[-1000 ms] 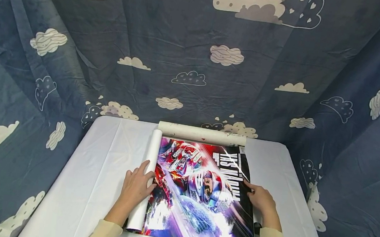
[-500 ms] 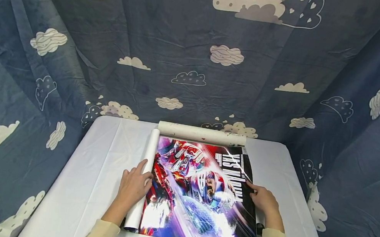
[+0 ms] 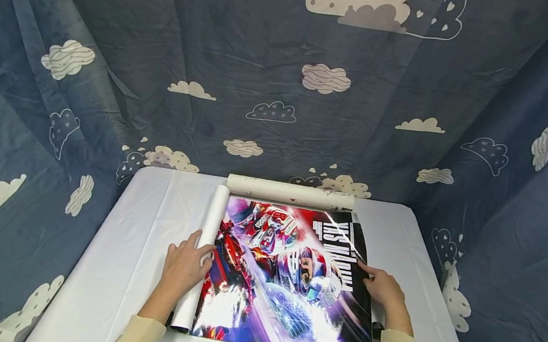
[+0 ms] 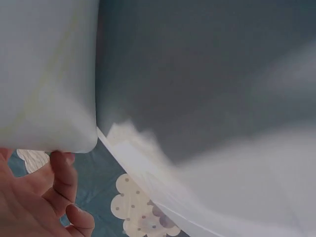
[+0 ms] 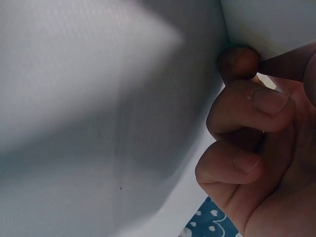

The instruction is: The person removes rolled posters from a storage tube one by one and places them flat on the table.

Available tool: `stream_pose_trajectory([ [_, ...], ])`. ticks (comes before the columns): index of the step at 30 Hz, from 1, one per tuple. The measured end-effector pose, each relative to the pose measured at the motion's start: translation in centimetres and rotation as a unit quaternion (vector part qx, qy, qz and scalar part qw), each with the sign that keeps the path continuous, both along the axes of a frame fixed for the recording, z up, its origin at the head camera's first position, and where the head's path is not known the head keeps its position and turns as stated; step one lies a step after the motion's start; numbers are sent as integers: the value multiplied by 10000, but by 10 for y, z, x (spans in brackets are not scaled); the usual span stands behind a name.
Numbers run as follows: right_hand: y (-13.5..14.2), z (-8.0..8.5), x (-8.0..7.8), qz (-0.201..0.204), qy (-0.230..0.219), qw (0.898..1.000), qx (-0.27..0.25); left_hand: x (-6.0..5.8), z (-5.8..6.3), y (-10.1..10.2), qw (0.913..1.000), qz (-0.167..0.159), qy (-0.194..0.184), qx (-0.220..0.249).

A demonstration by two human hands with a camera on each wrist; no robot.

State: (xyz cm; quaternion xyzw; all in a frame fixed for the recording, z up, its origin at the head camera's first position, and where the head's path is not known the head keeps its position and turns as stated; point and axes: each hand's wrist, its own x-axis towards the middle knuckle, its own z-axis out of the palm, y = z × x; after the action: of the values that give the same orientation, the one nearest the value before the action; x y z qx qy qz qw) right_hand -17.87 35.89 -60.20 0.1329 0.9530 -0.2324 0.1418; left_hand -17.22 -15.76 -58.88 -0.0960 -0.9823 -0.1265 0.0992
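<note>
A glossy poster (image 3: 287, 284) lies partly unrolled on the white table, printed with racing helmets, red cars and large white lettering on black. Its left side is still a white roll (image 3: 214, 215). My left hand (image 3: 184, 264) grips that roll, thumb on the side toward the picture. My right hand (image 3: 386, 294) pinches the poster's right edge, which curls slightly. In the left wrist view the fingers (image 4: 64, 182) touch the underside of the pale roll. In the right wrist view, bent fingers (image 5: 252, 106) hold the pale sheet's edge between thumb and index finger.
A cream-coloured roll (image 3: 291, 193) lies crosswise along the poster's far edge. The white-covered table (image 3: 131, 245) extends to both sides. Dark blue cloth with a cloud print (image 3: 276, 54) hangs behind and at the sides. A small black object (image 3: 377, 329) sits by the right wrist.
My left hand has moved left with the roll, uncovering more of the picture. The right hand and the poster's right edge have shifted slightly to the right.
</note>
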Motion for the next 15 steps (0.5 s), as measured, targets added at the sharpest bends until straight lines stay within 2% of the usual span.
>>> stream_pose_trajectory([
  [9,3,0,1,-60,-52,10000,7,-3,0,-6,9997,116,-168,114],
  [12,4,0,1,-80,-76,9999,16,-4,-1,-8,9999,69,-29,107],
  [15,5,-1,2,-108,-99,9999,25,-4,-1,-9,9996,-2,268,53],
])
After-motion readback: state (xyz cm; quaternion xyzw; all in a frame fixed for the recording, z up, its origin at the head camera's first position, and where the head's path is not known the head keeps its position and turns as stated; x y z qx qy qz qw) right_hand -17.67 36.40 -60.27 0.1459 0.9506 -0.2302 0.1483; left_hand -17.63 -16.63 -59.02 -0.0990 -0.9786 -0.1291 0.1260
